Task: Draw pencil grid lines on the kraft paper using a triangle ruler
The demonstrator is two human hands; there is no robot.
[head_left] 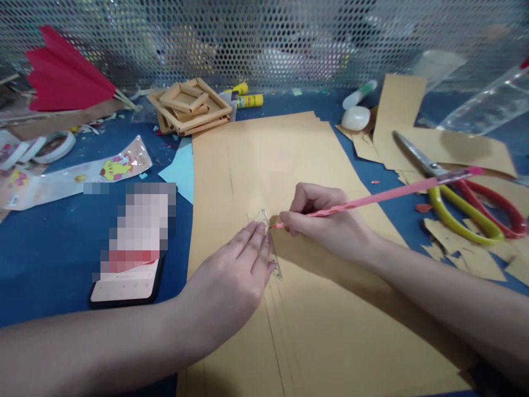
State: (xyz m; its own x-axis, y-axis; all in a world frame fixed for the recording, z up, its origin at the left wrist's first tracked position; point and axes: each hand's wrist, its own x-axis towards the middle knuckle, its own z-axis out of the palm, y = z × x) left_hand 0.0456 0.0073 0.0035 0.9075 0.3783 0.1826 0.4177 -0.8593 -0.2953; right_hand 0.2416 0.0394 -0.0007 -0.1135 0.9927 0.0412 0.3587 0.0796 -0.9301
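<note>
A large sheet of tan kraft paper (339, 331) lies before me on top of other sheets, with thin pencil lines drawn along it. My left hand (237, 270) rests flat, fingers stretched out, over a small clear triangle ruler (276, 269) and presses it to the paper. Its middle is hidden under my fingers. My right hand (330, 218) is closed around a pink pencil (372, 198). The pencil's tip meets the ruler's right edge near its top, close to my left fingertips.
A phone (124, 292) lies at left, below a printed plastic wrapper (82, 176). Stacked cardboard frames (194, 105) and glue sticks (250, 101) sit behind the paper. At right are scissors (467, 204) and paper scraps (467, 253). A perforated metal panel (264, 44) closes the back.
</note>
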